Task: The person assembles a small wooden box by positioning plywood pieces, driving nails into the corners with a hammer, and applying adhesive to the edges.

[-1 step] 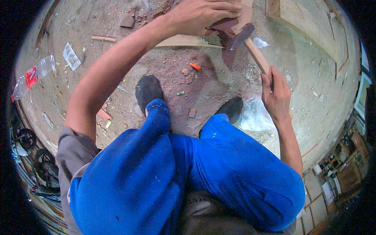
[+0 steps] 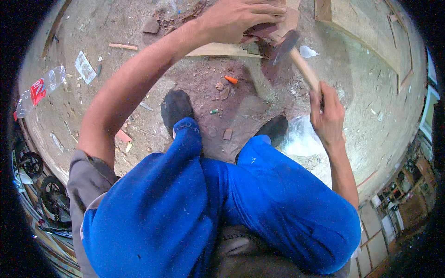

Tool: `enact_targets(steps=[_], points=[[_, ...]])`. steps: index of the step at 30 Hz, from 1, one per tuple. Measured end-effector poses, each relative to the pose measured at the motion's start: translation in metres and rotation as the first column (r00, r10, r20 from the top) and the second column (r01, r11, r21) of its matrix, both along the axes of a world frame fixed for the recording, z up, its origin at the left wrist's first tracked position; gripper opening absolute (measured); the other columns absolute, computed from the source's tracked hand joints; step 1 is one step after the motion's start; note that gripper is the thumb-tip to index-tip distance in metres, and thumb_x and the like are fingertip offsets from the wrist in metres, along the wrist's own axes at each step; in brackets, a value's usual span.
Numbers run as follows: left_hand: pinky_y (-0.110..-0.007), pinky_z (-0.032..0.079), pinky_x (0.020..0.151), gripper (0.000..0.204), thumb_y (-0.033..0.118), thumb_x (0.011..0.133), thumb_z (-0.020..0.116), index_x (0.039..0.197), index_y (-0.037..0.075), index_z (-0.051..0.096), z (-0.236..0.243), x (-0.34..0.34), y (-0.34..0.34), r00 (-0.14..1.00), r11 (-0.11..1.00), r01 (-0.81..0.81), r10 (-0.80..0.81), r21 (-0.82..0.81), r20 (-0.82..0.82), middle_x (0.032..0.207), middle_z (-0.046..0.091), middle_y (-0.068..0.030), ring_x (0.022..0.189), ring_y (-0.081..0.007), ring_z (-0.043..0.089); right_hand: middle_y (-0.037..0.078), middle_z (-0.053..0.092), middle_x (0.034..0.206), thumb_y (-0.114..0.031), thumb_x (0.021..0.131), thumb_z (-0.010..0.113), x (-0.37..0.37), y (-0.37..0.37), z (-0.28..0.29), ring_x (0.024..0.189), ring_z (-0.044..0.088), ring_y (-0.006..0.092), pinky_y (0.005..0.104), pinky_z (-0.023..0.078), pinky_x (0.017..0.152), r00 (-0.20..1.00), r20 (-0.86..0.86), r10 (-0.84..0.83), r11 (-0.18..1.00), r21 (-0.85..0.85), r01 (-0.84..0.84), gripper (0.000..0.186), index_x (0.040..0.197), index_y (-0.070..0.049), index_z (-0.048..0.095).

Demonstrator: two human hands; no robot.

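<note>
My right hand (image 2: 328, 113) is closed round the pale wooden handle of a hammer (image 2: 303, 65). The hammer's dark head (image 2: 285, 45) is by the near edge of a reddish-brown piece (image 2: 263, 30), which looks like brick or tile. My left hand (image 2: 241, 19) lies over this piece from the left and grips it, its fingers pointing right. That hand hides much of the piece. Behind the hammer head, a flat pale-brown piece (image 2: 291, 17) reaches the top edge of the view. Below my left wrist a light wooden board (image 2: 222, 49) lies on the ground.
Thick timber (image 2: 357, 28) lies at the far right. Between my feet and the board are an orange cone-shaped piece (image 2: 231, 79) and small rubble. A clear plastic bag (image 2: 301, 136) is beside my right foot. Plastic wrappers (image 2: 85, 67) lie leftward; motorbike wheels (image 2: 53, 194) stand at the left edge.
The hammer head has shifted slightly downward, toward me. My left hand stays on the reddish-brown piece, almost unmoved.
</note>
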State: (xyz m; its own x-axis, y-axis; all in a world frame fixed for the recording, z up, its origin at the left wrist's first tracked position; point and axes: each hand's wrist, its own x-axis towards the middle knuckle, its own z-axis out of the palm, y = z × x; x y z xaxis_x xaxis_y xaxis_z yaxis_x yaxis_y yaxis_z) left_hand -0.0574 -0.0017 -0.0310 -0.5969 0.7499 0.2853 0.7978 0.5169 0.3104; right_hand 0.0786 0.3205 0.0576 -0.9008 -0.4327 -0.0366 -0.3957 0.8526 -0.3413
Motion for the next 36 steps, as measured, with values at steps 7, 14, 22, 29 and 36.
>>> enact_targets(steps=[7, 14, 22, 29, 36], points=[[-0.051, 0.013, 0.124, 0.055, 0.026, 0.091, 0.066, 0.144, 0.014, 0.056, 0.003, -0.001, 0.008, 0.999, 0.999, -0.001, -0.001, 0.052, 0.032, 0.157, 0.045, -0.0017, 0.152, -0.0244, 0.029, 0.017, 0.067, 0.091, -0.013, 0.088, 0.073, -0.004, 0.004, -0.004, 0.075, 0.068, 0.0340, 0.0425, 0.056, 0.063, 0.998, -0.026, 0.052, 0.998, 0.048, -0.051, 0.030, 0.114, -0.003, 0.064], [-0.052, 0.015, 0.122, 0.072, 0.034, 0.080, 0.077, 0.145, 0.012, 0.054, 0.001, -0.001, 0.010, 0.999, 0.999, -0.038, 0.037, 0.033, 0.024, 0.156, 0.046, -0.0023, 0.151, -0.0241, 0.031, 0.018, 0.067, 0.093, -0.008, 0.094, 0.070, 0.001, 0.007, -0.007, 0.075, 0.069, 0.0302, 0.0380, 0.056, 0.067, 0.996, 0.020, 0.087, 0.996, -0.030, -0.087, 0.026, 0.116, 0.002, 0.063], [-0.053, 0.015, 0.122, 0.073, 0.034, 0.081, 0.076, 0.146, 0.012, 0.051, 0.006, -0.007, 0.015, 0.999, 1.000, 0.013, -0.014, 0.026, 0.046, 0.156, 0.045, -0.0025, 0.152, -0.0243, 0.029, 0.018, 0.069, 0.096, -0.016, 0.094, 0.070, 0.001, 0.016, -0.002, 0.079, 0.071, 0.0337, 0.0406, 0.057, 0.067, 0.983, -0.078, 0.169, 0.985, -0.025, -0.171, 0.027, 0.116, 0.000, 0.063], [-0.051, 0.017, 0.123, 0.058, 0.026, 0.091, 0.066, 0.144, 0.010, 0.052, 0.002, -0.008, 0.013, 0.996, 1.000, -0.006, 0.005, -0.006, -0.091, 0.155, 0.046, -0.0034, 0.151, -0.0252, 0.031, 0.018, 0.067, 0.096, -0.019, 0.097, 0.067, 0.015, -0.006, 0.020, 0.073, 0.069, 0.0338, 0.0396, 0.056, 0.063, 0.977, 0.099, -0.190, 0.954, -0.217, 0.207, 0.025, 0.113, 0.000, 0.062], [-0.053, 0.017, 0.123, 0.067, 0.032, 0.080, 0.076, 0.141, 0.014, 0.055, 0.008, -0.006, 0.020, 0.998, 0.998, -0.052, 0.052, 0.022, 0.031, 0.156, 0.045, -0.0021, 0.151, -0.0250, 0.030, 0.017, 0.065, 0.079, -0.018, 0.101, 0.062, -0.004, -0.009, 0.012, 0.065, 0.066, 0.0293, 0.0393, 0.050, 0.056, 0.962, 0.026, -0.272, 0.950, -0.154, 0.272, 0.021, 0.113, -0.001, 0.061]])
